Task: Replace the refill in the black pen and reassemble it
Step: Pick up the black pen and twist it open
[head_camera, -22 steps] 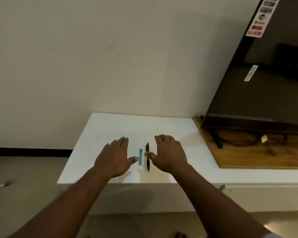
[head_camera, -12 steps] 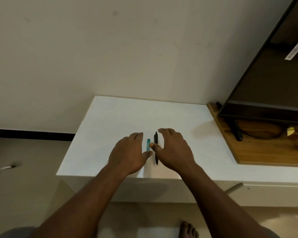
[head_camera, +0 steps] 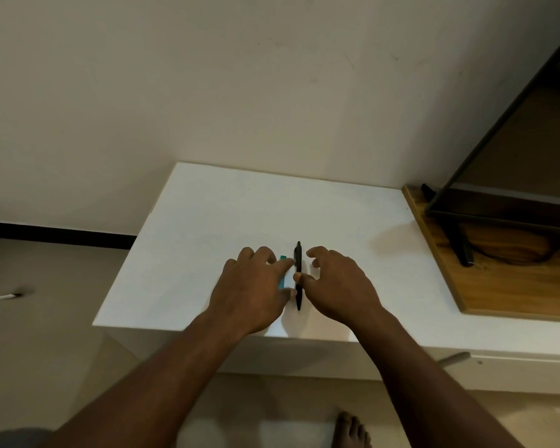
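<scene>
Between the hands, the pen [head_camera: 298,253] is lying on the table [head_camera: 223,215]; the left hand [head_camera: 253,286] is resting loosely spread, forefinger and thumb touching the pen, partly covering a teal strip [head_camera: 283,257]; the right hand [head_camera: 340,286] is hovering, fingers loosely curled, thumb touching the pen.

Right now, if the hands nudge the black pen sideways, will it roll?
Probably rolls: black pen is a slim barrel lying flat on the smooth white tabletop; no clip can be made out. Likely stiff: it lies dead straight. The left hand and right hand flank it, so a roll should stop short.
</scene>
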Tool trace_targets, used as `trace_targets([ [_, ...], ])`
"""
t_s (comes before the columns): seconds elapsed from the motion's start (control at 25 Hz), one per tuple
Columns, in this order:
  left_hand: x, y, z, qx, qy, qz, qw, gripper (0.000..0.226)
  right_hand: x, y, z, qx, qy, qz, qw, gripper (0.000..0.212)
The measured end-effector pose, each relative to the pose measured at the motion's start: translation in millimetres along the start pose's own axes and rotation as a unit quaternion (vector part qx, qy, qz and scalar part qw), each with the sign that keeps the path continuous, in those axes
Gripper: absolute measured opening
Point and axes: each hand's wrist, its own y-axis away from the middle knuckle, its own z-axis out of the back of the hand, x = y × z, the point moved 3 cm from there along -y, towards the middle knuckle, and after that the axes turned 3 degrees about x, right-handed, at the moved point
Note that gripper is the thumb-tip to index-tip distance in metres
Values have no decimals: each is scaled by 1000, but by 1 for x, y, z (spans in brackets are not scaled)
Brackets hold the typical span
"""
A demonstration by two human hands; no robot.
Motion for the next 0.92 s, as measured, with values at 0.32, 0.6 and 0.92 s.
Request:
trace_targets([
  [0.32, 6, -1, -1, -11, -10, 12, 1000, 71, 9, 0, -10, 24, 4, -16, 1000, 68],
  [0.6, 7, -2, 6, -12, 36, 29, 999, 69, 14, 3, -15, 21, -34, -62, 997, 58],
  [0.92, 15, -7, 17, -52, 224, 138, 963, 52, 9, 0, -1, -14, -152, -86, 985, 53],
])
